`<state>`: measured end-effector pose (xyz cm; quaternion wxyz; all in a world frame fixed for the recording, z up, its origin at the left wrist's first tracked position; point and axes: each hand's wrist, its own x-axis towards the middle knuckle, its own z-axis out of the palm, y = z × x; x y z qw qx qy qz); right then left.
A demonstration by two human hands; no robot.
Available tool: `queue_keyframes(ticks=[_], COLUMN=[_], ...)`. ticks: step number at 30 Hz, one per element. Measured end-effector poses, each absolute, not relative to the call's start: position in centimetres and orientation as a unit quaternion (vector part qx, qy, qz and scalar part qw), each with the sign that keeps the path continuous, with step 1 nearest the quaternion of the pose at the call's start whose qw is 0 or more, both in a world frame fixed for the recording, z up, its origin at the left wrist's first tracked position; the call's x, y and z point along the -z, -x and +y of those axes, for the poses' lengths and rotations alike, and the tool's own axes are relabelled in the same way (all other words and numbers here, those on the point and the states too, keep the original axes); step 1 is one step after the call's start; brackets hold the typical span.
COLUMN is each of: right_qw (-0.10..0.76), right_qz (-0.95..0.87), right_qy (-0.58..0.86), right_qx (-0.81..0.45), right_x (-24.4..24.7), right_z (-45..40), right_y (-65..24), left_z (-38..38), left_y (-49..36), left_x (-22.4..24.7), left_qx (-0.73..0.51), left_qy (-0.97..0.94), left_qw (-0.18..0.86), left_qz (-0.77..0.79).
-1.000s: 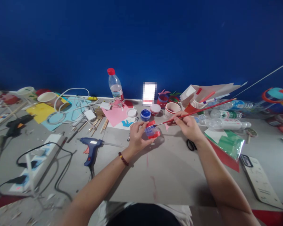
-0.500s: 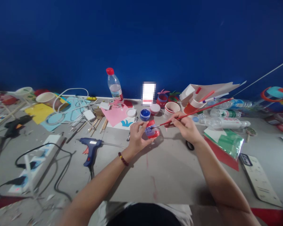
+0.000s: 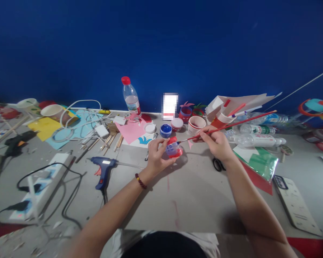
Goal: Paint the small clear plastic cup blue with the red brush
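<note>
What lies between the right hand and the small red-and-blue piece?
In the head view, the front part of the paintbrush lies there, running from the right hand toward the piece.

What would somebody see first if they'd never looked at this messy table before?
Probably the huge blue wall filling the top. Then, at the middle, the left hand holding a small red-and-blue piece, while the right hand holds a long red brush with its tip at it. The red-capped bottle standing toward the back, left of centre, catches the eye too.
</note>
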<state>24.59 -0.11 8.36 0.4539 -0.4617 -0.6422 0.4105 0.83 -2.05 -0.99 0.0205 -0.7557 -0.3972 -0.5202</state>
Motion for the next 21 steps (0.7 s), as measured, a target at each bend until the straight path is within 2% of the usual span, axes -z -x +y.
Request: queue_keyframes(ticks=[6,15,21], right_qw=[0.436,0.383,0.388], right_qz=[-0.677,-0.781,-0.809], right_qy=[0.487,0.449,0.400], right_qx=[-0.339,-0.206,-0.187], right_x=[-8.0,-9.4,-10.2], right_z=[0.0,-2.6,-3.5], right_y=[-25.3,-22.9,-21.9], left_z=[-2.1,-2.1,-2.3], left_y=[-1.0,-1.2,-1.5], left_x=[0.7,1.1,1.0], left_qx=[0.513,0.498,0.495], left_qy=[0.762,0.760,0.763], left_qw=[0.026,0.042,0.040], left_qz=[-0.394,-0.414,-0.414])
